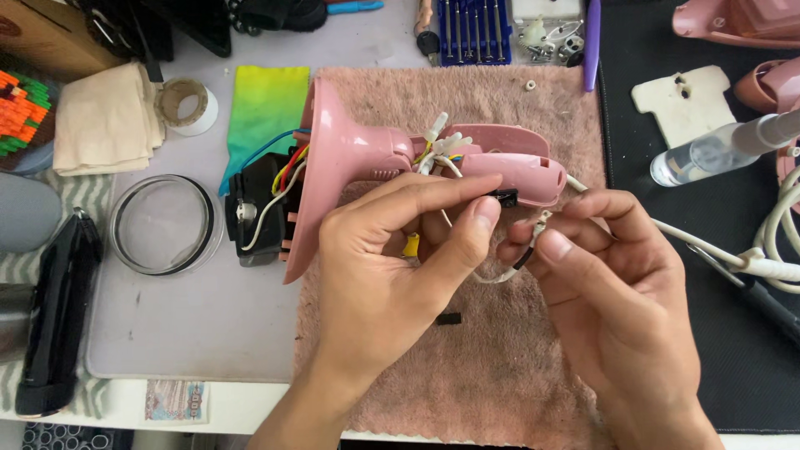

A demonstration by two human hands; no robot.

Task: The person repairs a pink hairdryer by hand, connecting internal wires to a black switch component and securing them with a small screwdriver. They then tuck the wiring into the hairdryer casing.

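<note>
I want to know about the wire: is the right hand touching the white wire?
Touching. The head view shows the right hand pinching the white wire between thumb and forefinger, no gap visible.

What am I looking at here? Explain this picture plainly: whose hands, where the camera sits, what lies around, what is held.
One picture, from a camera worn on a person's head, looking down at their own bare hands. No machine is involved. On a pink towel lies an opened pink appliance with coloured wires running to a black part. The left hand and the right hand pinch a white wire between their fingertips. Nearby are a glass dish, a tape roll, a screwdriver set and a clear bottle.
</note>
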